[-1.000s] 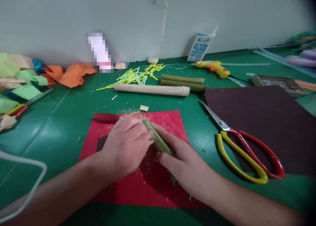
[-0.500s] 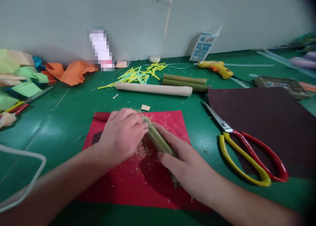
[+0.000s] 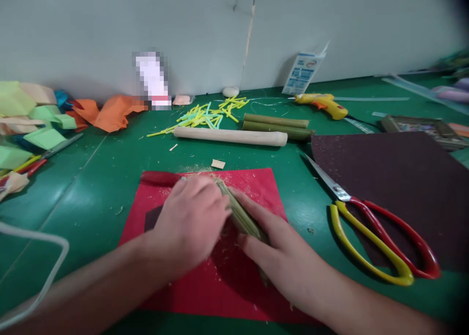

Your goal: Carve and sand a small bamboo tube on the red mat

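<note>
A ridged green bamboo piece [image 3: 242, 217] slants over a red sheet [image 3: 183, 293], with my right hand [image 3: 273, 237] wrapped round its lower part. My left hand [image 3: 196, 218], slightly blurred, is closed against the bamboo's upper end. Whatever its fingers hold is hidden. Fine pale shavings lie scattered on the red sheet around that end. Part of a dark flat piece [image 3: 152, 218] shows beside my left hand. The sheet's far left corner is curled over.
Red-and-yellow-handled scissors [image 3: 373, 227] lie at right, partly over a dark brown sheet [image 3: 395, 178]. Behind are a pale bamboo stick [image 3: 230, 136], green bamboo pieces [image 3: 274, 126], cut yellow straws [image 3: 201, 115] and a yellow glue gun [image 3: 326, 103]. Folded papers [image 3: 44, 130] crowd the left.
My left hand has shifted right and slightly down along the bamboo, covering more of its upper end. My right hand keeps its hold. The whole view has shifted slightly.
</note>
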Motion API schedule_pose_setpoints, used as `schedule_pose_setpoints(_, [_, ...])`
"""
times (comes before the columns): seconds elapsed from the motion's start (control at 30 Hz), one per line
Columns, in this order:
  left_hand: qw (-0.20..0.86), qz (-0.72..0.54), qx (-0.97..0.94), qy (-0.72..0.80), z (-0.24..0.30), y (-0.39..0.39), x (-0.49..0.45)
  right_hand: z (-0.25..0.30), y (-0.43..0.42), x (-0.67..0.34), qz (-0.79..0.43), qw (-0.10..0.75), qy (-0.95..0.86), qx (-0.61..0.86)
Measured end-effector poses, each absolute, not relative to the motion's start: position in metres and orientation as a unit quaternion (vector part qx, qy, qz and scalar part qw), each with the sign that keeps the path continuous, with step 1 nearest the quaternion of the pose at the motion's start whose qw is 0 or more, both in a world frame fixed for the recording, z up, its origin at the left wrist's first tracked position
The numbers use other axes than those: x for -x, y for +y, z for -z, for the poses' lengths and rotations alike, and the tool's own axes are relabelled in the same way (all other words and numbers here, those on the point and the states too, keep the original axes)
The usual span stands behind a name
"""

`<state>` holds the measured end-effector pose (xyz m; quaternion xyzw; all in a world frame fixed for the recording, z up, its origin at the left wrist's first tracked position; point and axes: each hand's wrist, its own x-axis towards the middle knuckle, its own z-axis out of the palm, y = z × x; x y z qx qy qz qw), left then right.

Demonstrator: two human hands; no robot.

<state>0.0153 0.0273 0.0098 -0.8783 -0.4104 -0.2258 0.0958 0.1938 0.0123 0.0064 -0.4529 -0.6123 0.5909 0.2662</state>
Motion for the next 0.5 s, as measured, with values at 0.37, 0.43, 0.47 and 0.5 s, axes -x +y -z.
schedule_pose_setpoints(0.37, [0.097,0.231,0.873,-0.418,-0.0097,0.0275,-0.0164,-0.0039,0.0119,-0.1949,-0.596,0.267,-0.610,0.447])
schedule_pose_setpoints(0.43, [0.092,0.231,0.876,-0.413,-0.0099,0.0278,-0.0165,-0.0053,0.0126,-0.1941,-0.595,0.270,-0.609,0.449])
schedule_pose_setpoints(0.47, [0.087,0.232,0.878,-0.409,-0.0101,0.0280,-0.0164,-0.0059,0.0128,-0.1938,-0.594,0.270,-0.609,0.451])
schedule_pose_setpoints(0.5, [0.087,0.231,0.877,-0.412,-0.0103,0.0283,-0.0161,-0.0066,0.0129,-0.1936,-0.593,0.267,-0.607,0.456])
